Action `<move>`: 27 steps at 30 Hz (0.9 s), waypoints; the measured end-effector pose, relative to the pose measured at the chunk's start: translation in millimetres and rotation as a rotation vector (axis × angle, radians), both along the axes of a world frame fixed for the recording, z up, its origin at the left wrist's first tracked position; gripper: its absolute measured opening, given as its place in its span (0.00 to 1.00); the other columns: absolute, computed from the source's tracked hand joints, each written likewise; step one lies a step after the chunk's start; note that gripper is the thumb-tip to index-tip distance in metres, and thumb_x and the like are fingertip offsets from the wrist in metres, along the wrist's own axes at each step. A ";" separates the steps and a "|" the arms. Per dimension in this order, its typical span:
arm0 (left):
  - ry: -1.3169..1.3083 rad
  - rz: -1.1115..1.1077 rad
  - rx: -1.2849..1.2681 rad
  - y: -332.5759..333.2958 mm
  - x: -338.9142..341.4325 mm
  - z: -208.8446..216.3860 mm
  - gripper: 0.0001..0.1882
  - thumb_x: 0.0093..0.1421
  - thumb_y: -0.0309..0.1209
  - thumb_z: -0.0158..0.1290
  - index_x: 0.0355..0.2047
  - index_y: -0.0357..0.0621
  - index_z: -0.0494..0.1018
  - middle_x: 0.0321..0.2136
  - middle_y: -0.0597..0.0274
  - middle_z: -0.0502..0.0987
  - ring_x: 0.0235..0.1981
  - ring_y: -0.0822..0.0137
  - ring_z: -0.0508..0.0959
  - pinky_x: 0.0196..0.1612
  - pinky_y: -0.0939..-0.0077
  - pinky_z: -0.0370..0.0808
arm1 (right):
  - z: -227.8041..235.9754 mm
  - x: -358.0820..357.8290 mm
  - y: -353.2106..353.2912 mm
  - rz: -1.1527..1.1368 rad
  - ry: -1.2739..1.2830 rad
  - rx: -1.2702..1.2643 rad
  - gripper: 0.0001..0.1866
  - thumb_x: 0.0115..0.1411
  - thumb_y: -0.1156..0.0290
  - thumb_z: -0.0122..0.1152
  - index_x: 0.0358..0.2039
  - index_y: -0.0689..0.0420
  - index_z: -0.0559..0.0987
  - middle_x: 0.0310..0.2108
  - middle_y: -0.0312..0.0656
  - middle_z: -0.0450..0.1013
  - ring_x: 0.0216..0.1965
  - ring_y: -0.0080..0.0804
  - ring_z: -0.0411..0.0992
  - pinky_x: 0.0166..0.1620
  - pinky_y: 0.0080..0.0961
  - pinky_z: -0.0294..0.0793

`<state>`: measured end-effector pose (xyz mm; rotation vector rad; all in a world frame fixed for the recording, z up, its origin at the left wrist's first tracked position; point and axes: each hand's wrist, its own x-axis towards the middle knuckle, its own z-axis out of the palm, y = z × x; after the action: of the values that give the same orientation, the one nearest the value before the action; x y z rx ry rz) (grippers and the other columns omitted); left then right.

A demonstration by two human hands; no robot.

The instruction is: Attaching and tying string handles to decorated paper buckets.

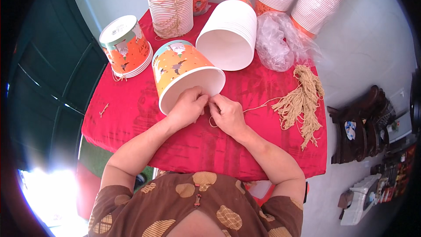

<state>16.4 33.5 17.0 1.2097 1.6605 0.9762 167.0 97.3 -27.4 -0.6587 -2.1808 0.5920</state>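
In front of me an orange patterned paper bucket lies tilted on its side, its white mouth facing me. At the mouth's lower right rim my left hand is closed, fingers pinched together. My right hand meets it there, fingertips also pinched, on a thin strand of twine. That strand runs rightward toward a tan bundle of cut twine, and a small loop hangs below my right hand. What exactly sits between the fingertips is partly hidden.
A red cloth covers the table. Behind stand a white nested bucket stack, a tied tall stack, a short upturned stack and plastic-wrapped stacks. Crumpled clear plastic lies beside them. A twine scrap is at left.
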 end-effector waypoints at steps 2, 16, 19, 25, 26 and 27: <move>-0.117 0.097 0.113 -0.2 0.4 -4.0 0.09 0.62 0.25 0.46 0.34 0.31 0.72 0.33 0.46 0.76 0.32 0.53 0.79 0.35 0.63 0.75 | 0.2 -0.7 0.1 0.007 0.041 0.015 0.04 0.55 0.75 0.59 0.28 0.60 0.73 0.24 0.47 0.74 0.24 0.47 0.75 0.26 0.39 0.74; 0.465 -0.045 0.293 -2.5 -5.6 -19.8 0.05 0.53 0.22 0.54 0.30 0.33 0.71 0.35 0.46 0.73 0.38 0.46 0.76 0.44 0.57 0.73 | -1.1 -0.5 0.3 -0.004 0.031 -0.026 0.03 0.55 0.79 0.60 0.29 0.61 0.74 0.22 0.48 0.73 0.23 0.41 0.76 0.27 0.32 0.73; 0.453 -0.054 0.304 -2.3 -5.9 -19.9 0.04 0.53 0.23 0.54 0.28 0.33 0.71 0.34 0.46 0.74 0.38 0.47 0.76 0.42 0.58 0.73 | -0.4 -1.2 -0.9 -0.014 0.041 -0.027 0.04 0.55 0.79 0.60 0.30 0.61 0.74 0.20 0.47 0.73 0.21 0.40 0.75 0.25 0.32 0.72; 0.487 -0.039 0.369 -2.6 -5.4 -22.9 0.03 0.51 0.22 0.56 0.26 0.35 0.73 0.29 0.52 0.75 0.33 0.54 0.77 0.37 0.63 0.74 | -0.4 -1.6 -1.5 -0.036 0.038 -0.039 0.05 0.55 0.79 0.61 0.31 0.60 0.73 0.17 0.46 0.71 0.18 0.37 0.74 0.23 0.32 0.71; 0.484 -0.040 0.364 -2.7 -5.3 -22.4 0.03 0.51 0.22 0.56 0.26 0.35 0.74 0.29 0.52 0.75 0.33 0.54 0.77 0.37 0.63 0.74 | -0.2 -1.6 -1.6 -0.037 0.035 -0.035 0.05 0.55 0.79 0.61 0.31 0.60 0.73 0.17 0.45 0.71 0.18 0.38 0.74 0.23 0.32 0.71; 0.484 -0.039 0.364 -2.7 -5.5 -22.6 0.03 0.51 0.22 0.56 0.26 0.35 0.74 0.29 0.52 0.75 0.33 0.54 0.77 0.37 0.63 0.74 | -0.3 -1.5 -1.3 -0.036 0.035 -0.035 0.05 0.55 0.79 0.61 0.31 0.60 0.73 0.17 0.45 0.71 0.18 0.38 0.74 0.23 0.32 0.71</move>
<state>10.8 30.8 -5.6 1.8282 1.8619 1.0465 165.5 96.0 -27.7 -0.7000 -2.1260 0.6199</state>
